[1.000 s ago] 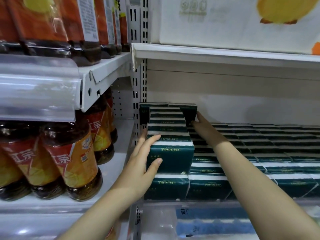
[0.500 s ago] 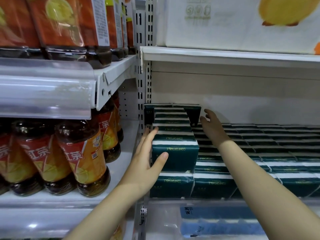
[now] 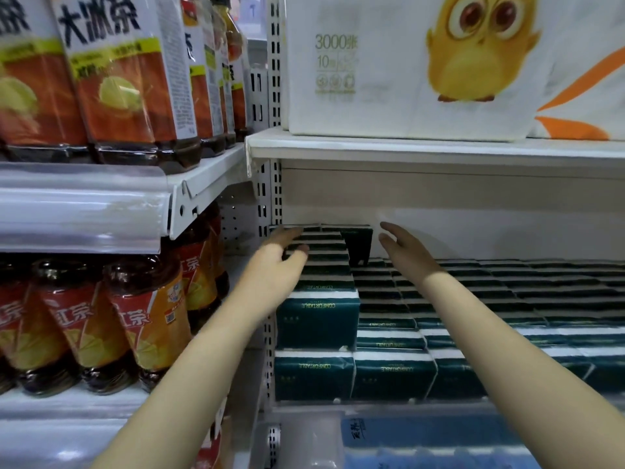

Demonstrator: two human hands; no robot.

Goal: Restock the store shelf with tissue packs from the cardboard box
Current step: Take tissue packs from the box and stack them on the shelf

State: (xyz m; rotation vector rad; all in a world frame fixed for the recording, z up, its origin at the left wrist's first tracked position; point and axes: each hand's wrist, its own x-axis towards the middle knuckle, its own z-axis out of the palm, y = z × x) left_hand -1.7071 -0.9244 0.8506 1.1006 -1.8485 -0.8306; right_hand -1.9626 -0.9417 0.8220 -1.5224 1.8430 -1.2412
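Setting: store aisle, white metal shelving in two bays split by a slotted upright [image 3: 270,204].
Store shelf [image 3: 304,424]: right bay, lower level; its clear front rail runs along the bottom of the view, with a blue price strip [image 3: 422,441] beneath.
Tissue packs [image 3: 392,377]: dark green with white bands, printed COMFORTABLE, lying in one flat layer from the front edge back to the rear wall and across to the right edge.
Second-layer row [image 3: 316,319]: more of the same packs stacked on that layer at the shelf's left edge, running front to back beside the upright.
Standing packs [image 3: 356,243]: at the rear left corner, set on end behind the row.
Left hand [image 3: 274,262]: reaches deep along the left edge; fingers loosely spread, lying over the top and left side of the row's rear packs; blur hides whether they press.
Right hand [image 3: 402,248]: in the air just right of the standing packs, fingers straight and apart, holding nothing, no contact visible.
Upper shelf [image 3: 439,152]: carries a white tissue bundle [image 3: 389,79] printed with a yellow chick.
Left bay: iced tea bottles [image 3: 145,319] on the lower level, taller tea bottles [image 3: 128,89] above.
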